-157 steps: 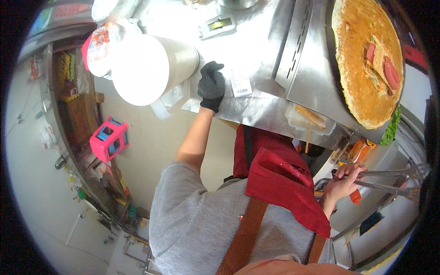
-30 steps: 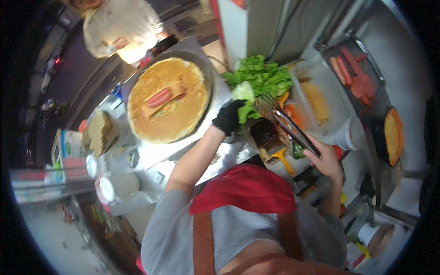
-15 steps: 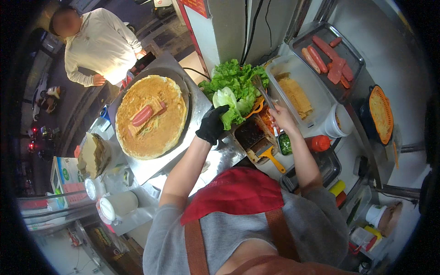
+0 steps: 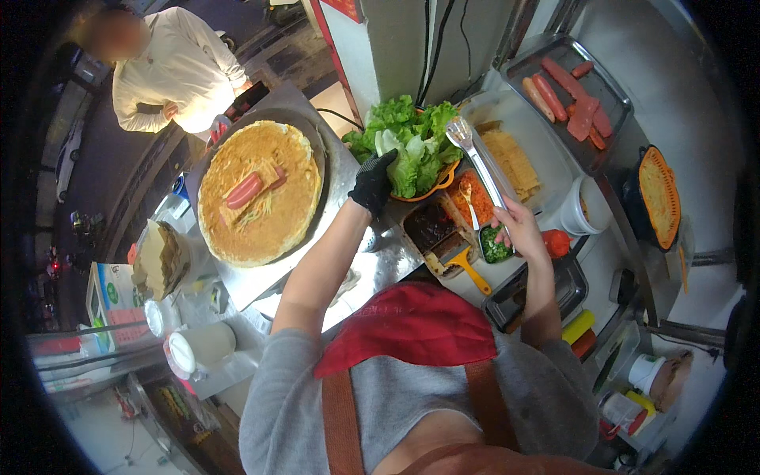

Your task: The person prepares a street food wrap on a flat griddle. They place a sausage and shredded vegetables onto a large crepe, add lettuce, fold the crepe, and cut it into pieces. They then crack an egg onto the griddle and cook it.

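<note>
Black was the glove (image 4: 366, 192) on the left hand (image 4: 374, 179), and the pale edge of the lettuce (image 4: 416, 162) was touched by it; whether a leaf was pinched could not be told. The glove was perhaps worn so that food could be kept clean. The lettuce was heaped in an orange bowl (image 4: 439, 188), just beside the griddle (image 4: 318, 150). Metal tongs (image 4: 483, 168) were gripped by the bare right hand (image 4: 519, 228) near the back end, likely so that the fingers were kept away from the food. The tips were pointed away from the body, close to the lettuce.

On the griddle a big round pancake (image 4: 273, 226) was spread flat. A pink sausage (image 4: 244, 192) was set near its middle, maybe so that bare edges were left all round. Orange shreds (image 4: 473, 190), dark sauce (image 4: 431, 228) and chopped greens (image 4: 495, 248) were kept apart, probably so that they were not mixed. A brush (image 4: 473, 275) was left with its yellow handle toward the body, perhaps for easy reach.
</note>
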The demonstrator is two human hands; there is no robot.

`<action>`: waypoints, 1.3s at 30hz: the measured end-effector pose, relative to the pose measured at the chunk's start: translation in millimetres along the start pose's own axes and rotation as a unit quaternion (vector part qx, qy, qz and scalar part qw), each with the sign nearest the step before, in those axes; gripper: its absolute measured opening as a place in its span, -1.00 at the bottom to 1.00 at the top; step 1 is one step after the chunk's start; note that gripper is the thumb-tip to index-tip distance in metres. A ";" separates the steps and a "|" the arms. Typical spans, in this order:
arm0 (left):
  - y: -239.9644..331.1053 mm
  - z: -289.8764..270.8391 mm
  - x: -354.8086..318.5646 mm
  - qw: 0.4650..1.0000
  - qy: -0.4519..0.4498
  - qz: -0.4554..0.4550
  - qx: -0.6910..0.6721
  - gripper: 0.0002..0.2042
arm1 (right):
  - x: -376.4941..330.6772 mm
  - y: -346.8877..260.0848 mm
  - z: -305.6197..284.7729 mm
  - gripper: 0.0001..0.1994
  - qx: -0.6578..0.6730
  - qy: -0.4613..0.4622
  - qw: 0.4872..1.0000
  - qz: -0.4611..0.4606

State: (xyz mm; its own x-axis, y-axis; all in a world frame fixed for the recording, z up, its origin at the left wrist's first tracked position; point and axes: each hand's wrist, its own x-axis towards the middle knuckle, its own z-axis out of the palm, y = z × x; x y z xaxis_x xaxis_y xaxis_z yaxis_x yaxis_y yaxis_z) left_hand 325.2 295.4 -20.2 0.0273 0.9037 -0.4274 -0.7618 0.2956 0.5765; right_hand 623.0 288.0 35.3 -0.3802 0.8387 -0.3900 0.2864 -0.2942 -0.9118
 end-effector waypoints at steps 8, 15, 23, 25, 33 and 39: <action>1.2 -29.9 -19.8 0.961 -0.205 -0.144 -0.113 -0.63 | -50.5 -45.5 -6.4 -0.59 -0.210 -0.064 0.969 -0.116; 0.0 -18.0 -60.6 0.979 -0.138 -0.133 -0.076 -0.65 | -64.3 -70.6 -2.3 -0.56 -0.459 -0.138 0.849 -0.223; 11.2 -15.3 -89.4 0.993 -0.104 0.036 0.045 -0.51 | -62.1 -52.6 -4.5 -0.63 -0.175 -0.147 0.972 -0.044; 10.7 -15.5 -92.5 0.990 -0.104 0.066 0.076 -0.47 | -54.4 -37.5 -3.6 -0.62 -0.087 -0.137 0.987 0.007; 8.5 -6.3 -105.0 0.982 -0.127 0.013 0.138 -0.49 | -49.5 -21.5 3.3 -0.57 -0.036 -0.224 0.973 0.030; -8.8 -16.1 -107.5 0.986 -0.123 -0.038 0.105 -0.60 | -45.2 -12.1 -0.6 -0.54 -0.075 -0.238 0.968 0.024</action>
State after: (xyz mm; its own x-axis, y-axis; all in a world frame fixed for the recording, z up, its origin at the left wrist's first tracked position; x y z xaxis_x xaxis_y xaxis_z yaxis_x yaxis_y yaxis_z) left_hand 318.6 190.7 9.5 0.2552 0.9165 -0.3080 -0.6013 0.3999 0.6918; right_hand 637.2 254.0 64.0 -0.7152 0.5094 -0.4785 0.4249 -0.2266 -0.8764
